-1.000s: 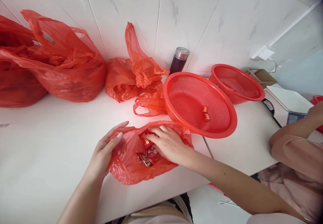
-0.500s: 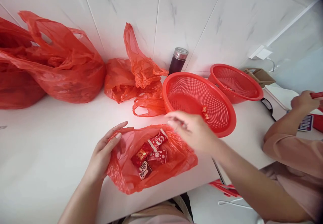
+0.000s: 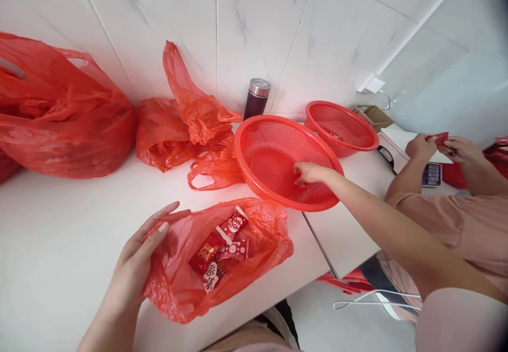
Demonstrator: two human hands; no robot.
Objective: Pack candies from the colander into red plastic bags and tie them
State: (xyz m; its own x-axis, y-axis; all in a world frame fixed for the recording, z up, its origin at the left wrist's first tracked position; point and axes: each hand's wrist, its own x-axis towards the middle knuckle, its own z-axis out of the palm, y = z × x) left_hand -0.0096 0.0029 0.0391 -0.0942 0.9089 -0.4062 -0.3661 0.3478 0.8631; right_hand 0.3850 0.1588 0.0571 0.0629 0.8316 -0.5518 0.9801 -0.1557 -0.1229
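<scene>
My left hand [image 3: 133,259], fingers parted, touches the thin red plastic bag [image 3: 180,294]; slackness could fold it over the small red printed packets [image 3: 233,225] inside. My right hand [image 3: 313,173], fingers half-curled, hold unclear, is inside the round red perforated-plastic basket [image 3: 272,162]; wall pressure could tip it.

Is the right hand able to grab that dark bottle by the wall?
Probably yes. The right hand is in the big red basket, and the bottle stands right behind it. The rim hides the bottle's bottom, but its silver lid sticks up free.
</scene>
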